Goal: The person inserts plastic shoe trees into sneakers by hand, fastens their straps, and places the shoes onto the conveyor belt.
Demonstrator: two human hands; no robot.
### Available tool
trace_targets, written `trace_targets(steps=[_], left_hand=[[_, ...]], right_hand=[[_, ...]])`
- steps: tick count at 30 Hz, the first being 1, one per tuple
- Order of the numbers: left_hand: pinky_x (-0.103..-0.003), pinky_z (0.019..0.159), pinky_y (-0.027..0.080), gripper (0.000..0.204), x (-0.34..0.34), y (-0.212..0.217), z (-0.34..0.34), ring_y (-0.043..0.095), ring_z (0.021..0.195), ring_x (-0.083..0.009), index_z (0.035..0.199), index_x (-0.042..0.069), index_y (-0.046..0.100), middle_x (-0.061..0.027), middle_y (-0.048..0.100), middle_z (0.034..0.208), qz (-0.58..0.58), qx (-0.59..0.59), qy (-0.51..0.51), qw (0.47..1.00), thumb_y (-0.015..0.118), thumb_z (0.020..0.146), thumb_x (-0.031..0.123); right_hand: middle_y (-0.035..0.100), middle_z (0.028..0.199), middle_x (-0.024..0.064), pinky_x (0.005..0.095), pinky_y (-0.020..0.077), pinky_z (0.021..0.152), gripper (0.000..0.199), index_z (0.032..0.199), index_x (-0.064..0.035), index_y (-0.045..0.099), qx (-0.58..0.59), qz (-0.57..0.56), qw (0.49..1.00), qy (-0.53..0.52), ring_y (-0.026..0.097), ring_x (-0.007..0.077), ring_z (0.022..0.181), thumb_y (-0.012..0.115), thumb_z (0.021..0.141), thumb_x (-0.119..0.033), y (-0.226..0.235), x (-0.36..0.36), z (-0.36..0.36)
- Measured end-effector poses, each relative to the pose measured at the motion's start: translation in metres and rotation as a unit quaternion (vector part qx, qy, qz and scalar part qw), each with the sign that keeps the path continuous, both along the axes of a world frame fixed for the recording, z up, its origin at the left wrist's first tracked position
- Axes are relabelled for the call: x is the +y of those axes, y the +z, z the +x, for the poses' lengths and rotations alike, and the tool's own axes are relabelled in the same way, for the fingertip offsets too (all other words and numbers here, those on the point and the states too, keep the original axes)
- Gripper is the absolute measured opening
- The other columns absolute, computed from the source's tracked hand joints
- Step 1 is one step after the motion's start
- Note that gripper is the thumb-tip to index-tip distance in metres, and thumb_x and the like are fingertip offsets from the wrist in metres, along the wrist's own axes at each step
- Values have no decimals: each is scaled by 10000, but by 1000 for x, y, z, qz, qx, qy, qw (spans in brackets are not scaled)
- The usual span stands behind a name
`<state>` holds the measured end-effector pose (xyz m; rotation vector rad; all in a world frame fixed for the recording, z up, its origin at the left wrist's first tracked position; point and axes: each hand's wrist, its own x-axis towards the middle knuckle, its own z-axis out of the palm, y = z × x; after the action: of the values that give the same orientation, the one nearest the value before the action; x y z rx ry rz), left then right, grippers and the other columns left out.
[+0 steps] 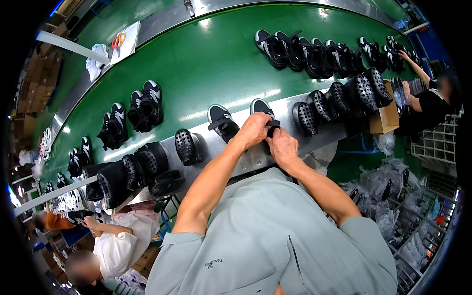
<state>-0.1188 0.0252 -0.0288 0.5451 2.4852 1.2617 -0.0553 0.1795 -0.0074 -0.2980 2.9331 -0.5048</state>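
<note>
A black and grey shoe [261,106] with white side stripes sits in front of me at the metal edge of the green table. Both my hands are at its opening. My left hand [253,129] has its fingers closed on the black strap [273,124] across the shoe. My right hand [284,145] pinches the strap from the other side, partly covering the shoe's heel. Just left of it stands a matching shoe [221,121], its strap lying across it; my left wrist hides part of its heel.
Black perforated foot-shaped pieces [186,147] line the metal edge [314,135] on both sides. More shoes [151,101] stand on the green table [206,64]. Orange-handled scissors [118,41] lie at the far left. Co-workers sit left and right, one beside a cardboard box [384,118].
</note>
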Motion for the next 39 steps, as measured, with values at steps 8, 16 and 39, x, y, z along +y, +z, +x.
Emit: trace_targets(steps=[8,16,39], left_hand=[[-506,873,522,1053,14,13,47,642,960,-460,1563,153,234,-296,611,1044,-50,-115,185,975,835,700,98],[-541,722,533,657,33,8,39,667,775,-459,1366,-39,391,-281,661,797,-141,-76,245,956,672,778,46],[-466,910,477,485,-102,72,140,558,1026,-387,1173,-17,609,-193,605,1126,-269,216,445,826,807,779,186]], right_hand=[[656,1077,263,500,525,844,429,1186,52,567,-34,-140,989,-34,648,439,982,713,866,-192,1,33,-7],[676,849,248,517,530,701,236,926,20,632,-9,-46,998,-30,669,439,787,710,840,-185,-34,18,-26],[674,745,226,512,506,662,350,858,3,610,-107,27,992,66,672,432,762,707,895,-331,64,-1,-33]])
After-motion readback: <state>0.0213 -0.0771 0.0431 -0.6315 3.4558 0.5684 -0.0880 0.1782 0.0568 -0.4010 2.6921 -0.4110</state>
